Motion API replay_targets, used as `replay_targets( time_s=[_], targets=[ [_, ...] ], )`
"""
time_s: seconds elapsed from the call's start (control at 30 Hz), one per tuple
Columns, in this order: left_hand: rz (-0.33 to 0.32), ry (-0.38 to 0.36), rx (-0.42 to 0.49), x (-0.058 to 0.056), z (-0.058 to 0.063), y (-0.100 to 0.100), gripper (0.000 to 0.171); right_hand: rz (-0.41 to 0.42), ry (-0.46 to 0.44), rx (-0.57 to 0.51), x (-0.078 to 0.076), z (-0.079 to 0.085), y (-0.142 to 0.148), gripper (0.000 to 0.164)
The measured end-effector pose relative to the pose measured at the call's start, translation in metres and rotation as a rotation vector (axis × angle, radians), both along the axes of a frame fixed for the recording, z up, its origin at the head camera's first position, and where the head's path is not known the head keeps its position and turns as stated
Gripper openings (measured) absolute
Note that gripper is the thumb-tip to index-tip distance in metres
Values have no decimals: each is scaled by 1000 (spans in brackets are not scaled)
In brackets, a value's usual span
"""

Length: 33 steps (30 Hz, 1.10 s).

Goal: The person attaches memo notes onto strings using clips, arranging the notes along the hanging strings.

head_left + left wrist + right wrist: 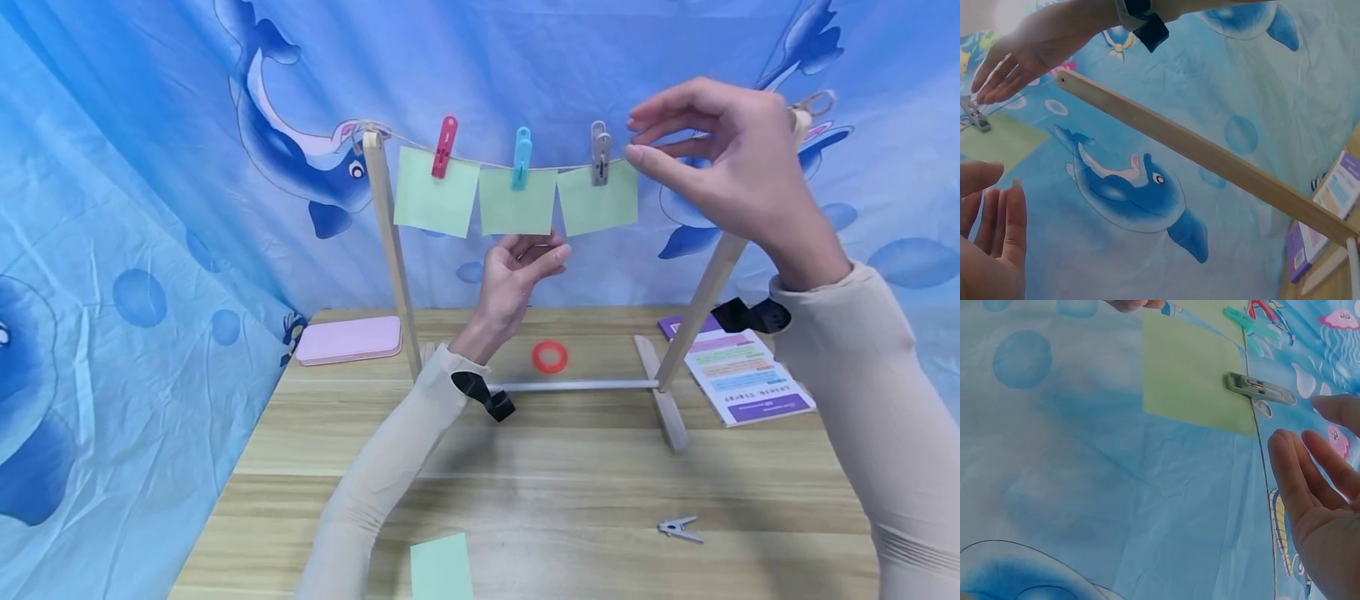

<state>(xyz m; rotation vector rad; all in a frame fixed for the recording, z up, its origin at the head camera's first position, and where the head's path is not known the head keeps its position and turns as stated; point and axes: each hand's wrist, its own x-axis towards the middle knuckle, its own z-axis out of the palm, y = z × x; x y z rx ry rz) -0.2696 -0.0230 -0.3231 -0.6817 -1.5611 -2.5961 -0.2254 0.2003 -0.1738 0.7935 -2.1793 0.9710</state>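
Observation:
Three pale green paper squares hang from a string on a wooden frame. A red clothespin clips the left paper, a blue clothespin the middle paper, and a grey clothespin the right paper. My right hand is just right of the grey clothespin, fingers loosely bent and apart from it, with nothing held. Below the middle paper is my left hand, its fingers relaxed and holding nothing; its fingertips are partly hidden at the paper's lower edge.
On the table lie another grey clothespin, a green paper, a red tape ring, a pink case and a printed booklet. Wooden posts and a white crossbar form the stand.

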Motion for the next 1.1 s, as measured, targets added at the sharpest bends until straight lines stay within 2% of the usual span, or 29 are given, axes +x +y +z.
replay_targets(
  time_s=[0.33,0.53,0.73,0.9,1.0,1.1],
  targets=[
    [-28,36,-134,10,-22,-19,27,39,-23,-81,15,-31,20,34],
    [-22,35,-304,23,-39,-37,32,27,-60,-60,24,-57,33,32],
    [-23,-3,-524,38,-66,-65,35,6,-110,1,34,-91,49,38],
    [-32,13,-695,50,-87,-88,33,-26,-170,68,42,-125,62,36],
    [-66,24,-770,60,-99,-99,36,-52,-198,104,46,-145,67,34],
    [-132,16,-824,70,-112,-109,36,-76,-225,138,50,-165,71,35]
  ],
)
